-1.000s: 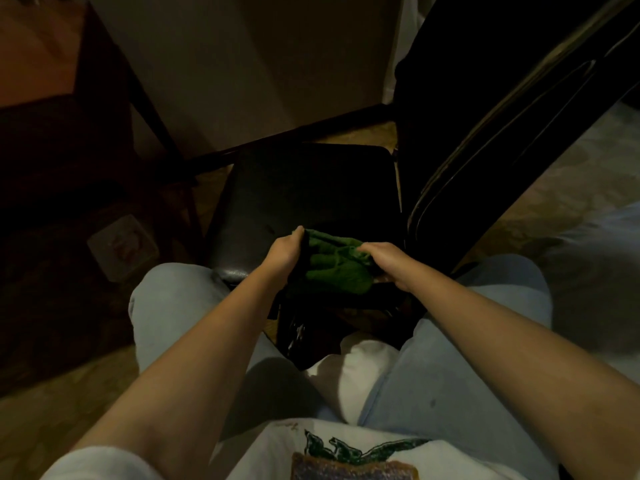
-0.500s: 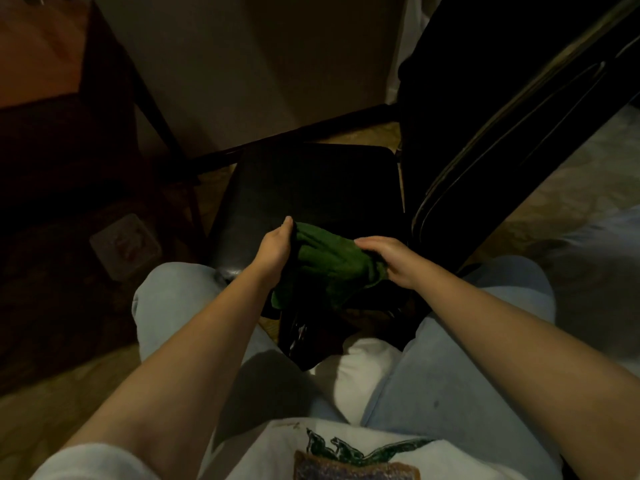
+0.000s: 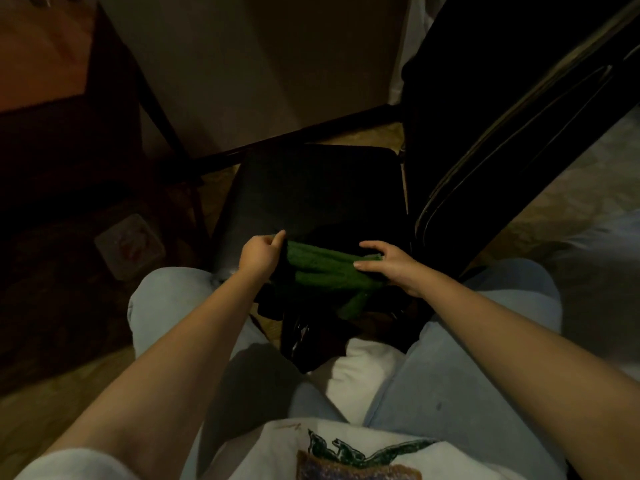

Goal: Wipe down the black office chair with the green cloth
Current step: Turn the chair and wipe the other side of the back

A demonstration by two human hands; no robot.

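Note:
The black office chair's seat (image 3: pixel 311 188) lies in front of my knees, its tall backrest (image 3: pixel 491 109) rising at the right. The green cloth (image 3: pixel 322 271) is stretched over the seat's near edge between my hands, with a fold hanging down below. My left hand (image 3: pixel 261 254) pinches the cloth's left end. My right hand (image 3: pixel 388 265) holds its right end, fingers spread over the top.
A dark wooden table (image 3: pixel 52 98) stands at the left with a leg (image 3: pixel 159 116) close to the chair. A pale wall (image 3: pixel 259 64) is behind. A square tile (image 3: pixel 130 245) lies on the floor at the left. My jeans-clad knees (image 3: pixel 166 299) flank the chair.
The cloth was bunched between my hands; it is now pulled out wider and flatter. My right hand moved right, and its fingers opened over the cloth.

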